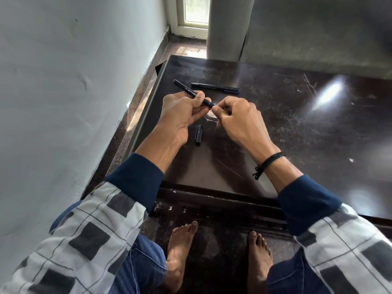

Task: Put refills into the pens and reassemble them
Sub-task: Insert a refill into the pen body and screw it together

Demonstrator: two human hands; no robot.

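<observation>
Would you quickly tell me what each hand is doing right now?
Left hand: grips the pen barrel.
Right hand: pinches the pen barrel's front end.

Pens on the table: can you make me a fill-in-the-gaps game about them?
The left hand grips the pen with ____ lettering. The loose cap lies on the ____. Beyond the hands lies ____ other pen.
Missing words: white; table; one.

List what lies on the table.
On the table: a pen and a loose cap. The left hand and right hand cover the surface between, so anything there is hidden.
</observation>
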